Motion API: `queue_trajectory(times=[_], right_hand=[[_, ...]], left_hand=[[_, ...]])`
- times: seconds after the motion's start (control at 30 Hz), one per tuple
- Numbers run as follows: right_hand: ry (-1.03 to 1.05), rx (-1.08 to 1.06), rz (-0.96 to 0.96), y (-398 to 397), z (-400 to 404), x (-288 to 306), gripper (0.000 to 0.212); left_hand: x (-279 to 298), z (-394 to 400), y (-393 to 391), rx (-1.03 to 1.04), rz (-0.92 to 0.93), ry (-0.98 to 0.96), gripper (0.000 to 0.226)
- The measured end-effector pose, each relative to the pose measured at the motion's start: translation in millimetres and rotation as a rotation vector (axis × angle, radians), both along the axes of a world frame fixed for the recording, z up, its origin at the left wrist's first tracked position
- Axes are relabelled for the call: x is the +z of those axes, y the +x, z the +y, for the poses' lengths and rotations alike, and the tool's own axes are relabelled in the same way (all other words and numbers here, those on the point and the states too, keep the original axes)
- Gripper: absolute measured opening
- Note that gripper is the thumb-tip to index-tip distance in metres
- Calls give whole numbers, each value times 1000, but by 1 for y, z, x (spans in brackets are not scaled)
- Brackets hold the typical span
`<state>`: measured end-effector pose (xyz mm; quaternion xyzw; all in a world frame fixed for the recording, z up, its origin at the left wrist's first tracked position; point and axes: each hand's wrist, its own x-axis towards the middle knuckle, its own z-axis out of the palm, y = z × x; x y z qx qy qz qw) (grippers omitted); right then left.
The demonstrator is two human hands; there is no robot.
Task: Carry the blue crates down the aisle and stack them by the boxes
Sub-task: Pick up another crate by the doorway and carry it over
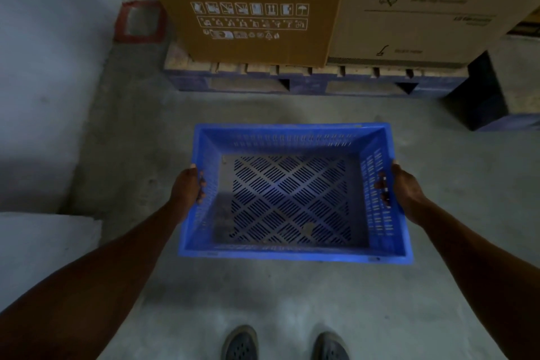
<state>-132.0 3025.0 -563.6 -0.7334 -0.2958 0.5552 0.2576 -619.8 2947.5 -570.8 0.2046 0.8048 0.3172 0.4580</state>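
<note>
An empty blue crate (292, 251) with slotted walls and a perforated bottom hangs in front of me above the concrete floor. My left hand (188, 184) grips its left wall, fingers curled through the handle slot. My right hand (404, 187) grips the right wall the same way, fingertips showing inside. Straight ahead a tall brown cardboard box (251, 3) and a paler cardboard box (423, 9) stand on a pallet (292, 79). Only this one crate is in view.
A pale wall or pillar (43, 67) rises at the left, with a low white ledge (43, 242) below it. A red frame (140, 20) lies on the floor beside the brown box. A dark pallet corner (479, 102) juts out at right. My shoes (286, 343) are at the bottom.
</note>
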Motion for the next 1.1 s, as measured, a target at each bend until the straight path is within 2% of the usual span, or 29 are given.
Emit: queue_trajectory(times=[0.1,0.23,0.3,0.37,0.43,0.5,0.57,0.6,0.67,0.77,0.87,1.0,1.1], right_hand=[[25,39,-89,-2,-3,0,61],[27,168,-395,1,-12,16,77],[51,196,-468,3,-23,35,74],[85,215,-462,-2,-37,65,61],[124,196,-377,-10,-55,105,51],[139,184,-332,-18,-75,151,50],[154,245,-363,-25,-98,205,64],[164,302,-413,-28,-109,236,74],[193,462,-599,-39,-130,302,72],[346,567,-814,-69,-163,400,61],[418,631,-849,-98,-196,479,66],[529,774,-828,-124,-227,551,65],[624,881,-795,-141,-246,591,64]], left_hand=[[1,2,2,-29,101,8,51],[22,-4,10,-176,404,-71,41],[36,-14,13,-199,518,-77,44],[67,-23,21,-241,534,-61,43],[105,-40,39,-295,483,7,48],[153,-61,59,-335,430,85,54],[206,-84,75,-301,368,129,53],[235,-95,80,-270,352,140,45],[296,-115,85,-278,436,200,35],[394,-149,89,-430,767,348,43],[475,-181,99,-504,965,315,52],[548,-220,119,-523,1050,281,59],[589,-250,132,-443,1090,246,58]])
